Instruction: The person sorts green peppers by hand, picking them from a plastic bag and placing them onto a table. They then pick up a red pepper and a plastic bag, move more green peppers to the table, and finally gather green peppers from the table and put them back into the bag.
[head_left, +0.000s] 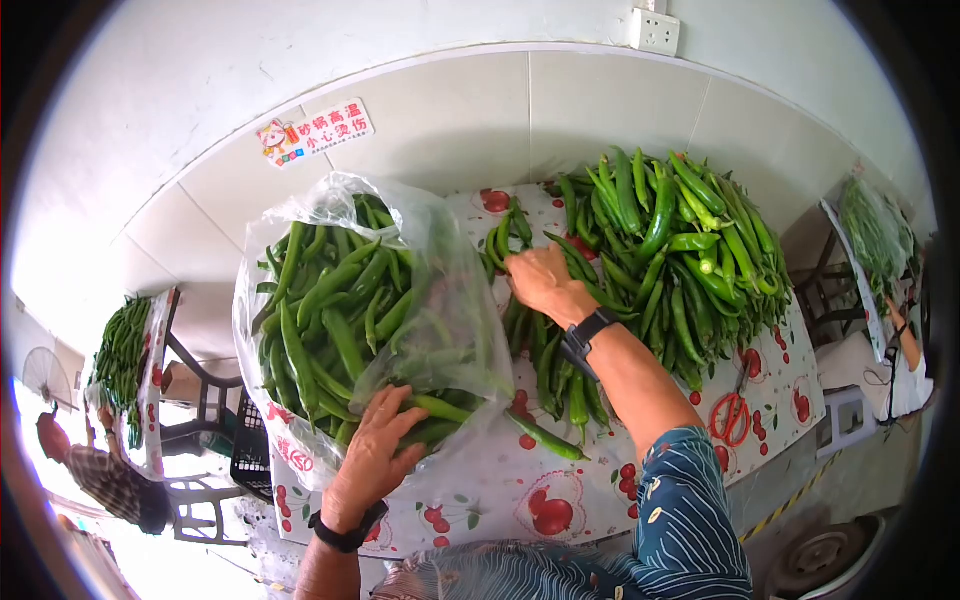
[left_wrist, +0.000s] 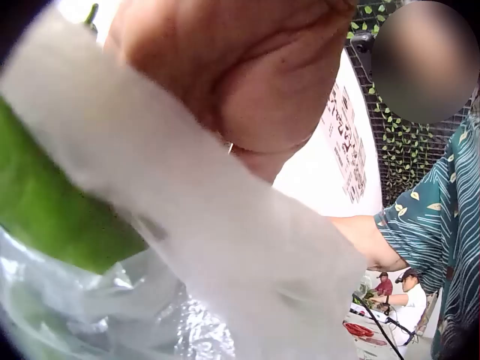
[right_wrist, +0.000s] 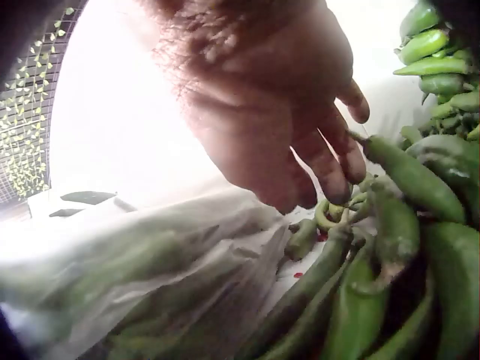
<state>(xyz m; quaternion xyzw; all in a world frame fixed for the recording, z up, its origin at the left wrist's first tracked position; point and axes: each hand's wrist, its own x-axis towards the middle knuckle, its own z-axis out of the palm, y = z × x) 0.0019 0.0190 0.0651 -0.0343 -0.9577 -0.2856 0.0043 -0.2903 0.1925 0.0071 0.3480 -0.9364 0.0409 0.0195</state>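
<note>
A clear plastic bag (head_left: pixel 455 235) full of long green peppers (head_left: pixel 345 340) stands on the left of the table. My left hand (head_left: pixel 375 450) rests with spread fingers on peppers and plastic at its near side. In the left wrist view, plastic (left_wrist: pixel 187 202) crosses in front of the palm (left_wrist: pixel 255 82), beside a green pepper (left_wrist: pixel 60 202). My right hand (head_left: pixel 548 285) is among loose peppers between the bag and a large pile (head_left: pixel 690 230). Its fingers (right_wrist: pixel 326 169) reach down, relaxed, by pepper stems in the right wrist view; no pepper is visibly held.
Red-handled scissors (head_left: pixel 730 418) lie on the cherry-patterned tablecloth (head_left: pixel 590 490) at the right. One pepper (head_left: pixel 548 437) lies near the bag's right side. A black crate (head_left: pixel 252 445) stands left of the table. Other people and pepper-laden tables are visible at both sides.
</note>
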